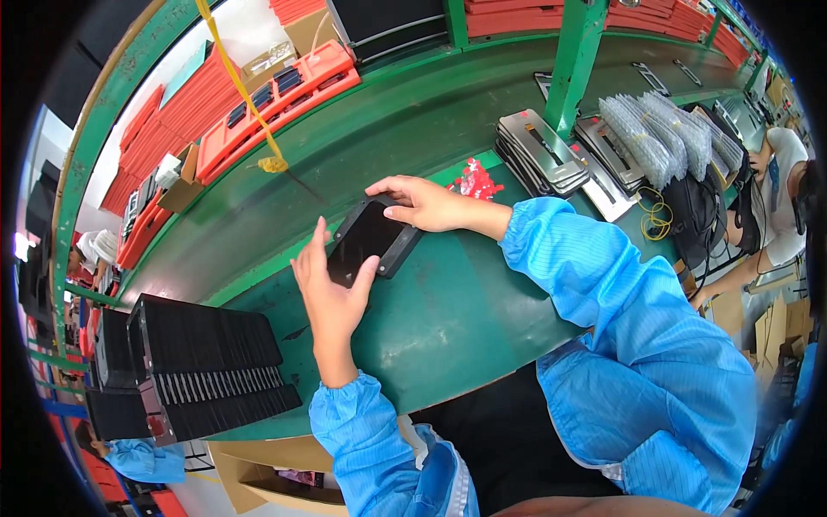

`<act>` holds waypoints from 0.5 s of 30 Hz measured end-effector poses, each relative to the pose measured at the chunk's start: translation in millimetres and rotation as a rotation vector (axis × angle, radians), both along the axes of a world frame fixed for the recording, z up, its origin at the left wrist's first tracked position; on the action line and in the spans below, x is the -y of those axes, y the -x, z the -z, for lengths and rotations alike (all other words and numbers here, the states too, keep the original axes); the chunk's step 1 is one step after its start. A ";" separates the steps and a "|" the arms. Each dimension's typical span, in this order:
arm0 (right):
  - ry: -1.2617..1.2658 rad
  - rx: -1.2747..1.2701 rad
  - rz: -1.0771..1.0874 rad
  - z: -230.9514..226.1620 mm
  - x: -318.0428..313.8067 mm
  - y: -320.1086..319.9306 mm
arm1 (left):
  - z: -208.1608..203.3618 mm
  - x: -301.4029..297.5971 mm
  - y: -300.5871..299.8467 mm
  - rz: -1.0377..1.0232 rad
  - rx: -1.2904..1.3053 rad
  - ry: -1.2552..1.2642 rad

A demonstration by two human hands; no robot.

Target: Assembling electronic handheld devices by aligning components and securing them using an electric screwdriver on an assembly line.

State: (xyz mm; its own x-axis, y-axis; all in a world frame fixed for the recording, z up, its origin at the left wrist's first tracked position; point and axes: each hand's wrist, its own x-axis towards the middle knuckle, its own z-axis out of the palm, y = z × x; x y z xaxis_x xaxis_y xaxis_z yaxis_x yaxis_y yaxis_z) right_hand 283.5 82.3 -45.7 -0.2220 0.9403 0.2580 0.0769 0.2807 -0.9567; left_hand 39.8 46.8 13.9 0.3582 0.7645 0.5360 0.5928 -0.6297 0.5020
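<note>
A flat black rectangular casing (370, 239), with thicker side rails and small round holes along them, lies at a slant between my hands above the green bench. My right hand (419, 205) is closed on its far right end, thumb across the top and fingers over the far edge. At the nearer left end is my left hand (330, 297), its fingers stretched and spread and the thumb against the casing's corner. Whether the casing rests fully on the bench is hidden.
Black casings (211, 366) stand stacked at the bench's left. Small red pieces (475, 181) lie beyond my right hand, near metal-faced plates (541, 151) and bubble-wrapped items (650, 133). A yellow cord (245, 95) hangs ahead; a green post (575, 65) rises behind the plates.
</note>
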 end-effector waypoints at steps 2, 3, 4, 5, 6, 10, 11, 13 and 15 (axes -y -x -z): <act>-0.112 0.269 0.013 -7.0 3.6 -2.0 | 1.2 -7.1 19.2 0.000 0.023 0.038; -0.167 0.403 0.020 -10.1 5.2 -2.6 | 2.3 -11.5 32.9 0.000 0.049 0.079; -0.164 0.399 0.020 -11.2 7.1 -1.9 | 2.0 -11.0 40.6 -0.003 0.074 0.125; -0.195 0.440 0.036 -12.8 8.6 -0.9 | 2.7 -8.6 44.8 -0.004 0.070 0.129; -0.226 0.481 0.050 -13.8 9.5 0.1 | 3.2 -6.0 49.6 -0.013 0.015 0.204; -0.285 0.501 0.053 -9.8 14.4 -2.1 | 3.2 2.1 61.7 -0.084 -0.120 0.353; -0.297 0.496 0.060 -9.2 16.0 -4.0 | 3.6 1.1 58.3 -0.105 -0.145 0.347; -0.305 0.486 0.073 -7.2 17.0 -2.5 | 4.8 1.1 57.3 -0.131 -0.173 0.345; -0.320 0.474 0.110 -2.9 16.3 1.4 | 8.7 2.6 59.9 -0.140 -0.067 0.400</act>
